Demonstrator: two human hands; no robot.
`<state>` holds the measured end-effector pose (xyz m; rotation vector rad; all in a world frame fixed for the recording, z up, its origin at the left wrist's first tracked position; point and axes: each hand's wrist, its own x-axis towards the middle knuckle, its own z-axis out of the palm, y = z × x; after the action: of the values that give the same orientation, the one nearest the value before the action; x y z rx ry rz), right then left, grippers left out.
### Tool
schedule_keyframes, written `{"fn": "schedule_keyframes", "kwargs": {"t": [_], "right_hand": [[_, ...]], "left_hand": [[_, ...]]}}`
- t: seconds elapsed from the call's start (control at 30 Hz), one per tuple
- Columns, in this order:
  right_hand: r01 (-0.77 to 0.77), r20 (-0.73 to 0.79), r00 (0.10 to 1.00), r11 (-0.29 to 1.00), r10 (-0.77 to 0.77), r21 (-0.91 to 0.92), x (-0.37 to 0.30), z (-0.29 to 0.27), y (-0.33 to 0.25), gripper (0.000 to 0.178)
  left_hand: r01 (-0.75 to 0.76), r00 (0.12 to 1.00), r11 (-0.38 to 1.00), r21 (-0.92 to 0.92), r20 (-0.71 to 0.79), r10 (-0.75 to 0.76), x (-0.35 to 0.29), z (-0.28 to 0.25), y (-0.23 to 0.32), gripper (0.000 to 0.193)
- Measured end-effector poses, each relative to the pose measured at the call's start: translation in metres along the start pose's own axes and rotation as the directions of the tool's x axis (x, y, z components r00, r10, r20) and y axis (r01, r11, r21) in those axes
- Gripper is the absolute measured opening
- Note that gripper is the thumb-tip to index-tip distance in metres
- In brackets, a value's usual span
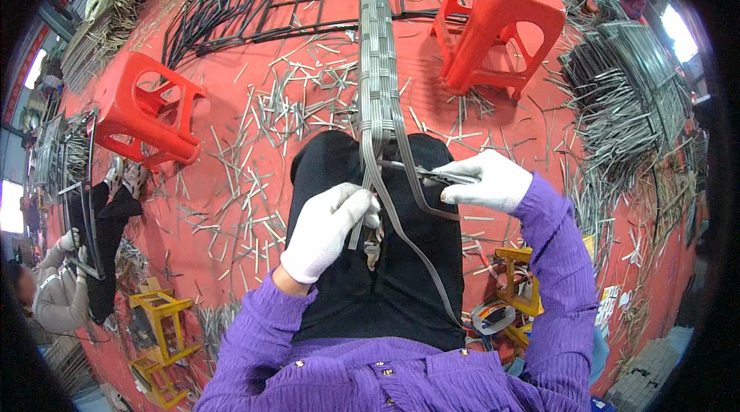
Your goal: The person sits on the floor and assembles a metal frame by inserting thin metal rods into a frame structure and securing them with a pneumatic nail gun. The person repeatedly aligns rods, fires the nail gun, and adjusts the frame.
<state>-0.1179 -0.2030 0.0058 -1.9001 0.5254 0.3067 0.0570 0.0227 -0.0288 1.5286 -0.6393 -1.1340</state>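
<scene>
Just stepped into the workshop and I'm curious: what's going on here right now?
A person in a purple top, wearing white gloves, sits over a long grey woven strip that runs away across the red floor. The left hand grips the loose strands at its near end, while the right hand holds a pair of scissors against them. Short grey offcuts litter the floor, and two red plastic stools stand nearby. Another person sits at the far left.

i see a grey woven strip [376,50] running from the top of my view down over the lap, its loose strands splaying at the lower end. slim metal scissors [432,174] lie roughly level across those strands.
</scene>
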Motion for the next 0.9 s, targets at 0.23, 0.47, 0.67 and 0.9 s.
{"fn": "schedule_keyframes", "kwargs": {"t": [0.23,0.47,0.67,0.9], "right_hand": [[-0.033,-0.248,0.934,0.753,0.258,0.657,-0.018,0.045,0.176,0.044],[-0.364,-0.859,0.343,0.897,0.381,0.252,-0.041,0.142,0.273,0.044],[0.226,-0.785,0.595,0.902,0.171,0.368,-0.048,0.133,0.109,0.022],[0.068,-0.644,0.75,0.986,-0.153,-0.156,0.145,0.092,0.099,0.028]], "left_hand": [[-0.281,0.787,0.705,0.651,-0.264,0.558,0.007,-0.01,0.005,0.076],[-0.728,0.261,-0.247,0.64,0.592,0.762,0.076,-0.012,0.081,0.037],[-0.764,0.02,-0.412,0.497,0.656,0.754,0.124,-0.039,0.14,0.019],[-0.789,0.252,0.056,0.612,0.239,0.938,0.18,-0.065,0.215,0.006]]}}
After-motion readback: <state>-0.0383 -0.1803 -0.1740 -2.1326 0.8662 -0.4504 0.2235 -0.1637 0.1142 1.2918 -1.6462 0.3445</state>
